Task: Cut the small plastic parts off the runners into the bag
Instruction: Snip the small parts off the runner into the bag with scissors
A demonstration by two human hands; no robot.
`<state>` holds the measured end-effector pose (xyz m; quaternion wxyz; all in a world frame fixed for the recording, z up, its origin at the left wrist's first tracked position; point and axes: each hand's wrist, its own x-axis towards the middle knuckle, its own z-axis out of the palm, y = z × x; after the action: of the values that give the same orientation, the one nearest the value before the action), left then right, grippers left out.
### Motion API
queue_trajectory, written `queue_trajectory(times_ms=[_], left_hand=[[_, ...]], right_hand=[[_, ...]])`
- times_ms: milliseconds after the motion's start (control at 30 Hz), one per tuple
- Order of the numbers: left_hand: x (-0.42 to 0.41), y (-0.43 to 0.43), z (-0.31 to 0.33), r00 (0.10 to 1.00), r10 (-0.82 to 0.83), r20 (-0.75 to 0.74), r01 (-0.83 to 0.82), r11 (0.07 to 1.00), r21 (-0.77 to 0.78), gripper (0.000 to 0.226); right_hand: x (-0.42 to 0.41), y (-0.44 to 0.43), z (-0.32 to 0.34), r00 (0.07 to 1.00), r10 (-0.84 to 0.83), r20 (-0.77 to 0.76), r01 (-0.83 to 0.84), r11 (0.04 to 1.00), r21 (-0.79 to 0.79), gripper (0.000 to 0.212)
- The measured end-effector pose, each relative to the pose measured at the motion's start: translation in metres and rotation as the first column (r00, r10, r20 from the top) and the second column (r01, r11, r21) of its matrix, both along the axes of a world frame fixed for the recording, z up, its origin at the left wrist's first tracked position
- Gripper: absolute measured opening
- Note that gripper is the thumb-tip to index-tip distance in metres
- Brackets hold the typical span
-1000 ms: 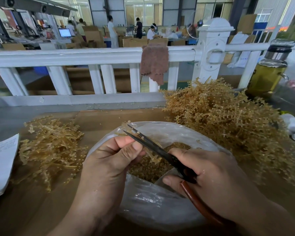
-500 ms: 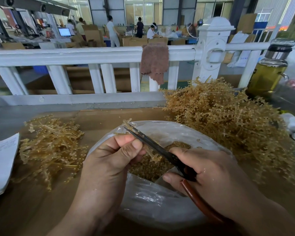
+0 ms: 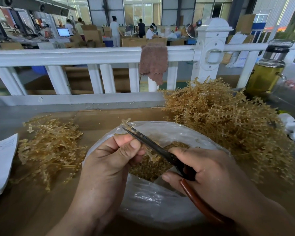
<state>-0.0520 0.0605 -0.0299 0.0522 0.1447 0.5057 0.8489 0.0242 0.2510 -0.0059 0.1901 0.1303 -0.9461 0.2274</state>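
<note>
Nearest: left hand (image 3: 109, 167), thumb and fingers pinched tight on one thin amber runner (image 3: 150, 155) held over the mouth of the bag (image 3: 152, 206). Right hand (image 3: 211, 176), fingers curled round the red-brown handles of the scissors (image 3: 152, 145), blades lying along the runner and pointing up-left. Change over the last second: blade tips that stood slightly apart now look nearly together; both hands have barely shifted, and the runner's far end still pokes out past the tips. Reads as a snip just closing, so one or more parts should be dropping straight down. Inside the clear bag, a bed of small cut parts (image 3: 152, 169) directly beneath the blades. Job looks well short of done: to the right, touching the bag's rim, a big tangled pile of uncut runners (image 3: 220, 120); to the left, set apart from the bag, a smaller, flatter heap of stripped runners (image 3: 49, 143). All of it sits on brown cardboard laid over the tabletop (image 3: 109, 116); a printed paper (image 3: 2, 159) lies at the left edge. Behind, a white railing (image 3: 75, 55) with a brown cloth (image 3: 153, 62) draped over it, and a bottle (image 3: 267, 70) of yellowish liquid at the right. Beyond: a factory hall, stacked cartons (image 3: 90, 34), a lit monitor (image 3: 63, 32), several people (image 3: 115, 31) at work.
</note>
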Motion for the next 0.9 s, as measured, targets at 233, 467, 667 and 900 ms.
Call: queue_trajectory(times_ms=[233,467,667,900], left_hand=[[0.0006,0.0,0.0025,1.0,-0.016,0.015,0.016,1.0,0.012,0.015],[0.0013,0.0011,0.0025,0.999,-0.014,0.035,0.012,0.999,0.044,0.018],[0.0019,0.0021,0.0019,0.999,0.013,0.051,-0.016,0.998,0.059,0.031],[0.0014,0.0004,-0.0004,1.0,0.021,-0.023,-0.021,1.0,-0.016,0.009]], right_hand=[[-0.002,0.0005,-0.0001,1.0,-0.01,-0.001,0.01,1.0,-0.005,0.032],[-0.0019,0.0002,-0.0017,1.0,-0.022,0.012,0.022,1.0,0.001,0.033],[-0.0017,-0.001,-0.0013,1.0,-0.011,-0.016,0.011,1.0,-0.022,0.033],[-0.001,-0.0013,-0.0053,0.998,-0.022,-0.063,0.024,0.999,0.029,0.043]])
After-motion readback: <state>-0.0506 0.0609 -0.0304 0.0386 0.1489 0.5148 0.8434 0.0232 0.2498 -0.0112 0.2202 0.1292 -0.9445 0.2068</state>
